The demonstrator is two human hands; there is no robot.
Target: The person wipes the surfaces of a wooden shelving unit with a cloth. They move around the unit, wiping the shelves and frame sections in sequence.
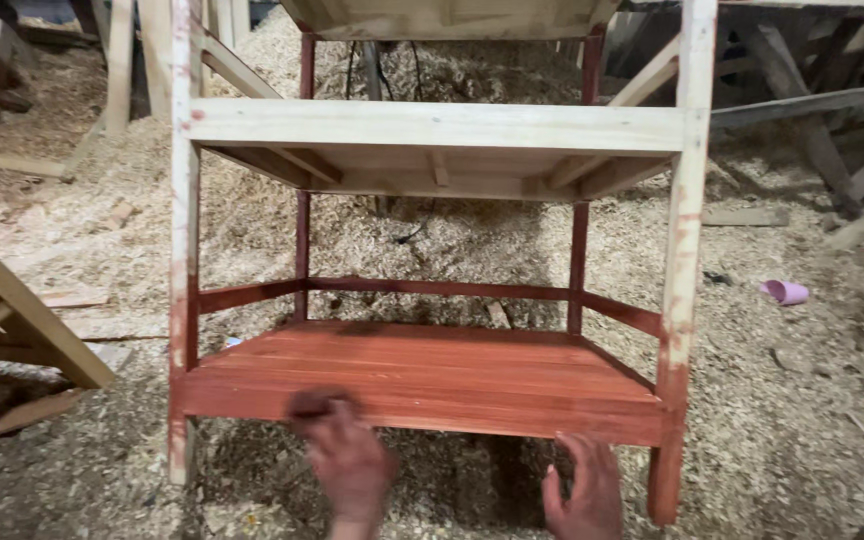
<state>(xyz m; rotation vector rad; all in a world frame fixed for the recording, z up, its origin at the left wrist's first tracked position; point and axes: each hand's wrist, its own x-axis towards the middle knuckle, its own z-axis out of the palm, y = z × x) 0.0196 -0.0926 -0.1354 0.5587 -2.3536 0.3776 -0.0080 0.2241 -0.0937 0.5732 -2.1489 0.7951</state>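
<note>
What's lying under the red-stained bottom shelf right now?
Under the red-stained bottom shelf only wood shavings show, in shadow. The left hand and right hand cover part of that gap, and the shelf boards hide the floor further back.

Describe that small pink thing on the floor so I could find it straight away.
Start at the tall wooden shelf frame standing in the middle of the sawdust floor. Look past its right front leg, level with the red-stained lower shelf. There a small pink cup lies on its side, the only bright pink thing among pale shavings and timber.
</note>
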